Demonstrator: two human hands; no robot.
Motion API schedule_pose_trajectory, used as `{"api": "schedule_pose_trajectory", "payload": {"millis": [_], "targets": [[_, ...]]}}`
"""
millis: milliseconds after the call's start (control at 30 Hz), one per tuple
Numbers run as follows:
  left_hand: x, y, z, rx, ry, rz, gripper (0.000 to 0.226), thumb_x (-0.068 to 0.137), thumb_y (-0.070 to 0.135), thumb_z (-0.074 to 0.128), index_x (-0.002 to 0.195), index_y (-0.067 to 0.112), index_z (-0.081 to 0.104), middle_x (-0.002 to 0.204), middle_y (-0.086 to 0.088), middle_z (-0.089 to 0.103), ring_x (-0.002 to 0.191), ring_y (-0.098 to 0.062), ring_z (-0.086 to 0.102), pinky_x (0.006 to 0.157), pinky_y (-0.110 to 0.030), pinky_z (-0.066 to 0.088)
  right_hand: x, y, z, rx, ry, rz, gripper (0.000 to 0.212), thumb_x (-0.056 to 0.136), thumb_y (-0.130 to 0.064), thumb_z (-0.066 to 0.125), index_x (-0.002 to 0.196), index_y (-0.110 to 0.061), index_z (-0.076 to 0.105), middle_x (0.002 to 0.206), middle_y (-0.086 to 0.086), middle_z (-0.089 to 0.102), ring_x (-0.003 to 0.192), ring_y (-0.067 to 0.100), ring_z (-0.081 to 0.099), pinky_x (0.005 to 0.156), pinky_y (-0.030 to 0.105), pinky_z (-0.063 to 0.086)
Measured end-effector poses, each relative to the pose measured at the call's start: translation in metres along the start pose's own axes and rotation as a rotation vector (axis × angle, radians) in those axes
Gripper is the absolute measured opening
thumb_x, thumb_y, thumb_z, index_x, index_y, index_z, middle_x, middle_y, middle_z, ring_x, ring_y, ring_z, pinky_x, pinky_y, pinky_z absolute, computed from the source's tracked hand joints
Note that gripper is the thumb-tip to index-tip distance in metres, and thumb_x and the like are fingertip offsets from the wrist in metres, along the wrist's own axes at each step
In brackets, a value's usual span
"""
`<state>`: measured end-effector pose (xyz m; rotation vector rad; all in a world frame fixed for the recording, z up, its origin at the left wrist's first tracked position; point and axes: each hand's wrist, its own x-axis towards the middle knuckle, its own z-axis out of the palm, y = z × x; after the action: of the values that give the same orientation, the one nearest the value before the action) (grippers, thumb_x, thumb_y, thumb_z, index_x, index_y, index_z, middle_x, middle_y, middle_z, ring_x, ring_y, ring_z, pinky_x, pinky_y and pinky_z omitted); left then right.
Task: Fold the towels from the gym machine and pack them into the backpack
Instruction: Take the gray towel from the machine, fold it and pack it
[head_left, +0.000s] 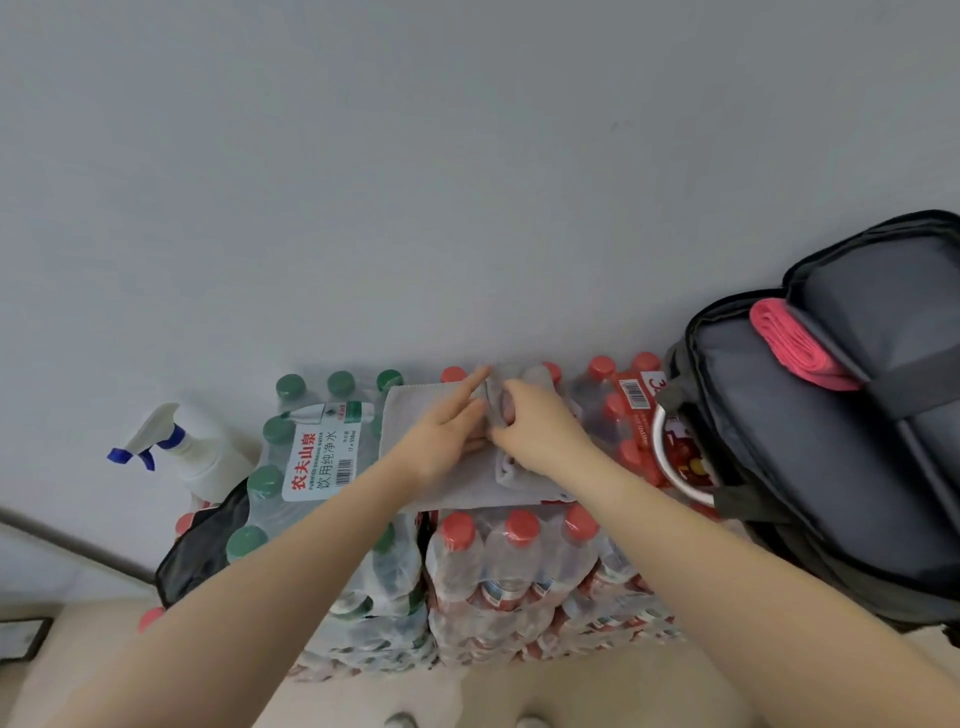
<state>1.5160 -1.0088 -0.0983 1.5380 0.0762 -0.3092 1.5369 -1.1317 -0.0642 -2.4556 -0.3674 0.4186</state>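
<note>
On top of shrink-wrapped bottle packs against the wall (467, 156): grey towel (415, 415) spread flat, partly folded — right edge bunched up.

Left hand (447, 441) flat on towel, fingers straight, pressing down near the fold, index finger pointing toward wall. Nothing gripped.

Right hand (535, 431) just beside left, touching it, fingers curled round the bunched right part of the grey towel, gripping it above the flat layer.

Black backpack (831, 441) to the right, unzipped, main compartment gaping, grey lining visible. Pink towel (800, 343) folded, already inside near the top of the opening, tucked against the inner divider. Well apart from the grey towel.

Green-capped bottle pack (311, 467) under left part of the towel, white label with barcode facing up. Red-capped bottle packs (519, 561) under right part and in front, stacked in layers down to the floor. Round red-and-white container (680, 457) wedged between red-capped bottles and backpack — contents unclear.

White spray bottle (192, 452) with blue trigger at far left, near the wall. Black bag (208, 551) beside it, touching the green-capped pack.
</note>
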Motion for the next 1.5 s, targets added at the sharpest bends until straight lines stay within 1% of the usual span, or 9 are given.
{"api": "schedule_pose_trajectory", "payload": {"millis": [167, 300, 400, 533, 800, 900, 1033, 1300, 1500], "targets": [[0.013, -0.006, -0.009, 0.344, 0.052, 0.027, 0.037, 0.097, 0.012, 0.041, 0.134, 0.014, 0.045, 0.116, -0.012, 0.062, 0.111, -0.024, 0.057, 0.102, -0.042, 0.042, -0.001, 0.004, 0.010, 0.048, 0.018, -0.026, 0.037, 0.091, -0.005, 0.041, 0.126, -0.009, 0.048, 0.113, 0.009, 0.059, 0.104, 0.024, 0.056, 0.085, 0.027, 0.043], [0.023, -0.005, -0.012, 0.658, -0.013, 0.137, 0.039, 0.094, 0.007, 0.044, 0.132, 0.014, 0.048, 0.085, -0.006, 0.063, 0.076, -0.012, 0.055, 0.080, -0.024, 0.046, 0.003, 0.021, 0.007, -0.105, 0.226, -0.102, 0.033, 0.092, -0.013, 0.043, 0.123, -0.012, 0.052, 0.128, 0.008, 0.052, 0.115, 0.025, 0.051, 0.096, 0.037, 0.043], [0.026, -0.001, -0.016, 0.629, -0.022, 0.089, 0.041, 0.094, 0.001, 0.035, 0.132, 0.010, 0.048, 0.095, -0.012, 0.064, 0.081, -0.014, 0.057, 0.078, -0.019, 0.046, 0.007, 0.026, 0.015, -0.210, 0.182, -0.119, 0.045, 0.094, -0.025, 0.044, 0.137, -0.011, 0.038, 0.145, 0.006, 0.036, 0.134, 0.022, 0.031, 0.109, 0.039, 0.030], [0.034, 0.000, -0.034, 0.874, 0.095, 0.181, 0.044, 0.090, -0.004, 0.033, 0.129, 0.007, 0.051, 0.129, -0.014, 0.054, 0.119, -0.028, 0.049, 0.099, -0.024, 0.032, 0.011, 0.034, 0.034, -0.483, 0.003, -0.086, 0.062, 0.098, -0.040, 0.027, 0.148, -0.011, 0.003, 0.158, 0.001, -0.002, 0.145, 0.015, -0.006, 0.116, 0.037, -0.003], [0.043, -0.007, -0.078, 1.442, 0.096, -0.110, 0.050, 0.094, 0.052, 0.028, 0.113, 0.015, 0.056, 0.129, -0.004, 0.052, 0.135, -0.025, 0.024, 0.113, -0.052, 0.004, 0.012, 0.030, 0.038, -0.565, -0.047, -0.062, 0.062, 0.098, -0.045, 0.018, 0.148, -0.019, -0.007, 0.157, -0.002, -0.012, 0.144, 0.014, -0.014, 0.114, 0.038, -0.012], [0.043, 0.007, -0.083, 1.279, 0.118, -0.148, 0.046, 0.086, 0.059, 0.045, 0.091, 0.016, 0.060, 0.108, -0.006, 0.057, 0.128, -0.026, 0.032, 0.107, -0.045, 0.023, 0.013, 0.032, 0.038, -0.564, -0.041, -0.066, 0.061, 0.098, -0.045, 0.018, 0.148, -0.019, -0.007, 0.157, -0.002, -0.011, 0.144, 0.013, -0.013, 0.115, 0.038, -0.011], [0.028, 0.030, -0.086, 1.019, 0.012, -0.122, 0.032, 0.076, 0.036, 0.071, 0.089, 0.012, 0.054, 0.088, -0.003, 0.056, 0.090, -0.024, 0.055, 0.063, -0.029, 0.040, 0.013, 0.034, 0.039, -0.576, -0.029, -0.068, 0.061, 0.097, -0.046, 0.015, 0.148, -0.019, -0.006, 0.157, -0.002, -0.011, 0.144, 0.013, -0.013, 0.115, 0.037, -0.010], [0.001, 0.028, -0.084, 0.601, -0.012, -0.435, 0.026, 0.081, 0.025, 0.068, 0.101, 0.010, 0.060, 0.083, -0.006, 0.057, 0.067, -0.015, 0.051, 0.058, -0.020, 0.045, 0.019, 0.041, 0.045, -0.568, 0.017, -0.094, 0.082, 0.074, -0.054, -0.013, 0.148, -0.020, -0.004, 0.158, -0.004, -0.007, 0.144, 0.012, -0.010, 0.115, 0.036, -0.010], [-0.005, 0.043, -0.044, 0.006, 0.059, -0.254, 0.017, 0.092, 0.013, 0.053, 0.109, 0.012, 0.050, 0.093, -0.005, 0.061, 0.083, -0.019, 0.060, 0.076, -0.031, 0.054, 0.017, 0.035, 0.044, -0.503, 0.027, -0.084, 0.059, 0.098, -0.040, 0.023, 0.149, -0.018, 0.002, 0.158, -0.002, -0.002, 0.145, 0.014, -0.006, 0.116, 0.038, -0.006]]}}
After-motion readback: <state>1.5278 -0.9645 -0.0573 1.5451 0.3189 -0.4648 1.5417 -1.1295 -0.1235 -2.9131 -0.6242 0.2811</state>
